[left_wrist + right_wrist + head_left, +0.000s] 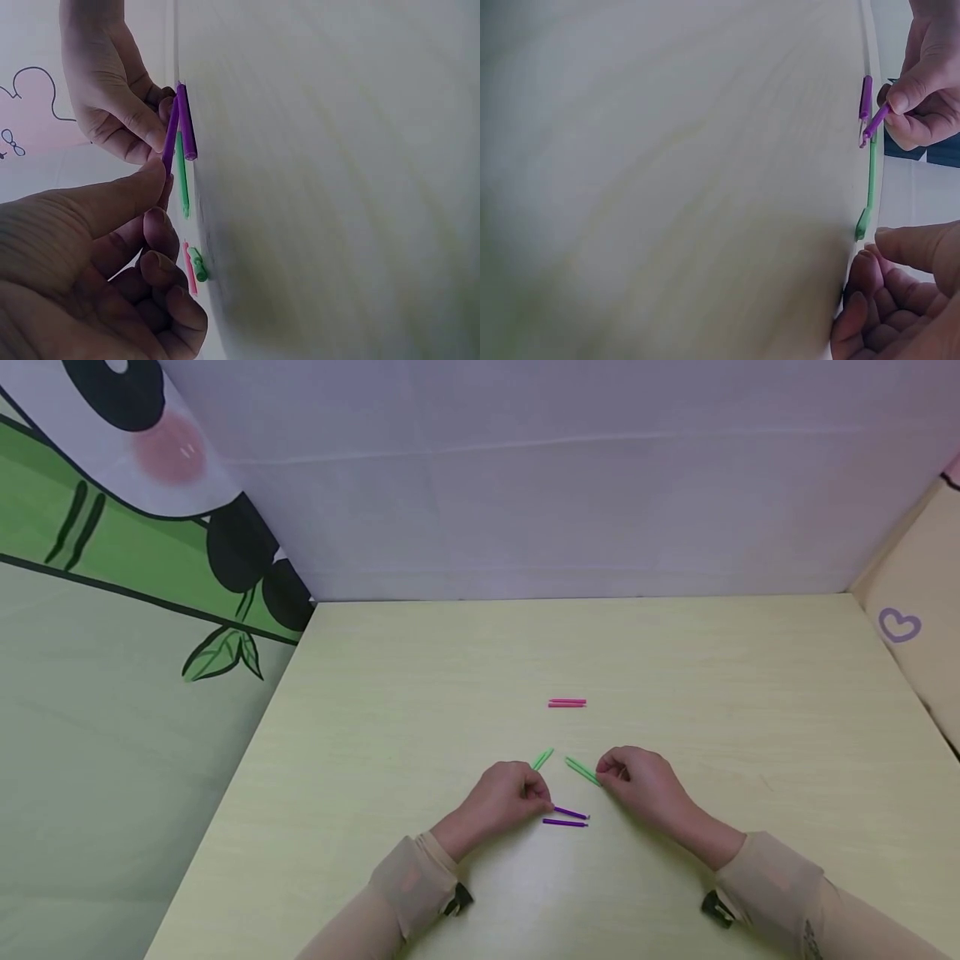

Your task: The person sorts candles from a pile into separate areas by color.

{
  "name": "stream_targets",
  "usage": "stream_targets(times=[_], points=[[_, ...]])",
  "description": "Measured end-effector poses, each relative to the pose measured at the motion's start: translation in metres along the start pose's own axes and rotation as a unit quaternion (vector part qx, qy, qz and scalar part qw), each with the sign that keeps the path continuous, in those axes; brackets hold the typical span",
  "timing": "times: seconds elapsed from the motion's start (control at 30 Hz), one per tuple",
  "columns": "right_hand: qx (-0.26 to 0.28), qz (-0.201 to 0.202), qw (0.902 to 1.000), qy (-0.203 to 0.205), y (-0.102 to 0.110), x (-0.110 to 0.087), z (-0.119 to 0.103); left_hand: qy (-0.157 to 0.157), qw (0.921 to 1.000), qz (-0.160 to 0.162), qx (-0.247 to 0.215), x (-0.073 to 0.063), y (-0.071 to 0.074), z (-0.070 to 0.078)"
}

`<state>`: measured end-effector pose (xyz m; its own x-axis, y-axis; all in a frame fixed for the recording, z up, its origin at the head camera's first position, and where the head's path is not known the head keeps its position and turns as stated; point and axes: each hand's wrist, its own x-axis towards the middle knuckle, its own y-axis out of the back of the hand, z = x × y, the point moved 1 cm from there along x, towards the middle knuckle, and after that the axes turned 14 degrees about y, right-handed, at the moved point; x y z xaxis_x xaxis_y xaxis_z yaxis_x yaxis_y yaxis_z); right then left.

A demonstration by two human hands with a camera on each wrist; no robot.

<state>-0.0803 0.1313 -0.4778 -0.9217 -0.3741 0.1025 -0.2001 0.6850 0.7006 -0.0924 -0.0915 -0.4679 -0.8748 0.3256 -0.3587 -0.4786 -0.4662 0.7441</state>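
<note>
My left hand [507,795] pinches one end of a thin purple stick [572,813] between thumb and fingers. The stick slants close over the table, its far end near a second purple stick [565,823] lying just in front. Beside my left knuckles lies a green pair [545,757], partly hidden by that hand. My right hand [641,783] has its thumb and index fingertips together, right at the near end of another green pair [581,769]; I cannot tell whether they grip it. In the right wrist view a rounded green end [861,227] shows just beyond the thumb.
Farther back on the pale wooden table [420,685] lie two parallel pink sticks [567,702]. A plain light cloth [555,510] hangs behind the table, and printed cloths flank it. Dark clips [717,910] hang by the rolled sleeves.
</note>
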Motion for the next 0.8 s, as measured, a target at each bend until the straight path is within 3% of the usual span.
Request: stream_targets(times=[0.8], points=[[-0.020,-0.009,0.9998,-0.001,-0.0029,0.0030,-0.0002,0.000,0.9996,-0.006,0.028,-0.0007,-0.0028,-0.0020]])
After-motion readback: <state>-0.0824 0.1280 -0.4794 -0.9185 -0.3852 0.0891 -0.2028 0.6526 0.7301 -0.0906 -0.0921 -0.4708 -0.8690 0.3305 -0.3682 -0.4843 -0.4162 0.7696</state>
